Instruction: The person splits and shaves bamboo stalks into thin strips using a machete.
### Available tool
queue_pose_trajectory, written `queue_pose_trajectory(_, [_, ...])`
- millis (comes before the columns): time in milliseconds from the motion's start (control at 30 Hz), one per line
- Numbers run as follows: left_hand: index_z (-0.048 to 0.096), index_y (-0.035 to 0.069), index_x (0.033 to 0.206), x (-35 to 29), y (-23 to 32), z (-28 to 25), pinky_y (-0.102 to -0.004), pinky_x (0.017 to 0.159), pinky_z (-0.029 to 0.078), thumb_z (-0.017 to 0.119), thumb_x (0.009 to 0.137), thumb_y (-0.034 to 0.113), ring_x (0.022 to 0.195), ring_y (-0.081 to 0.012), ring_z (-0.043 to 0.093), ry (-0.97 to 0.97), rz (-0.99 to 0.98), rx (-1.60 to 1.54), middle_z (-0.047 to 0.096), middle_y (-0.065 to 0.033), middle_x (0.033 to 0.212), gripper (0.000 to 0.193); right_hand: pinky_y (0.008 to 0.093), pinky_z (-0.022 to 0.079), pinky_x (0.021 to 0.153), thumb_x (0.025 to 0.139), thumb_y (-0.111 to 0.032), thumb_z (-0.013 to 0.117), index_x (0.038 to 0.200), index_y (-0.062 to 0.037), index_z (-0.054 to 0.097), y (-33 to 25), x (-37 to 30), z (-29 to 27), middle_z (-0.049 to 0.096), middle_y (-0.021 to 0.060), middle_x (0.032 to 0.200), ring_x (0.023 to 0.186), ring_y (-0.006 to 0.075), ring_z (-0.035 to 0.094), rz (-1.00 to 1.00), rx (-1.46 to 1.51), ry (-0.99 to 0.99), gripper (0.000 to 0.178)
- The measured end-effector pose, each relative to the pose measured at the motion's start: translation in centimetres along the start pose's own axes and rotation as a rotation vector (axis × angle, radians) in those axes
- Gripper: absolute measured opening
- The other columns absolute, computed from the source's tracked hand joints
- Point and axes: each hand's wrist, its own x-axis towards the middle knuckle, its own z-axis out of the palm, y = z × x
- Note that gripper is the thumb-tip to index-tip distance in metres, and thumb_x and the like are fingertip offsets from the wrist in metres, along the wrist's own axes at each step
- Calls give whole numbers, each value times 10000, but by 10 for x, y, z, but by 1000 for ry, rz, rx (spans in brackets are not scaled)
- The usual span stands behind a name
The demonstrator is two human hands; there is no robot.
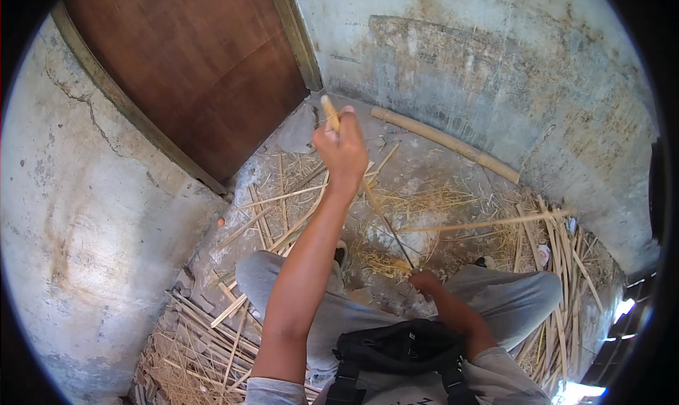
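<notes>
My left hand [341,147] is raised at arm's length in the middle of the view, fingers closed round a bamboo strip [329,113]. The pale end of the strip pokes out above the fist, and its other part slants down toward my right hand. Low between my knees, my right hand [426,283] is closed on a knife [405,253]. Its thin dark blade points up and left, meeting the lower part of the strip. The handle is mostly hidden in my fist. A long pale strip [488,223] stretches rightward from near the blade, slightly blurred.
Bamboo strips lie in a pile [559,263] on the right and another pile [219,341] on the lower left. Shavings [438,196] cover the floor ahead. A thick bamboo pole [445,143] rests along the wall. A brown door [191,65] stands at the far left.
</notes>
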Motion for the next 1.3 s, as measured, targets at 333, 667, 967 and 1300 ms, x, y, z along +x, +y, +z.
queue_pose_trajectory(333, [311,179,599,48,53,-173,-265,385,209,509,892,208,433,-92,256,28,-99,-600,276,40,513,354,334,390,403,840,-179,679,744,-45,590,-85,-64,-43,525,47,565,433,159,481,-186,498,163,188])
queue_pose_trajectory(667, [303,189,541,57,90,-269,-234,347,217,435,931,194,370,-84,251,368,125,-830,291,34,457,412,278,467,542,833,-180,749,821,-10,649,-208,-212,-163,617,35,690,593,100,562,-742,514,489,198])
queue_pose_trajectory(967, [268,199,514,34,14,-253,-243,349,220,393,902,170,368,-96,252,561,-125,-1079,263,37,438,409,325,562,775,853,-188,745,1054,53,588,-225,-191,-173,619,120,1008,869,170,625,-812,939,501,352])
queue_pose_trajectory(1300, [238,202,498,39,-10,-248,-242,348,215,394,867,153,373,-105,258,603,-347,-1086,256,35,427,403,344,554,892,908,-191,682,1106,51,525,-236,-206,-174,622,195,1103,1042,275,640,-892,1313,248,350])
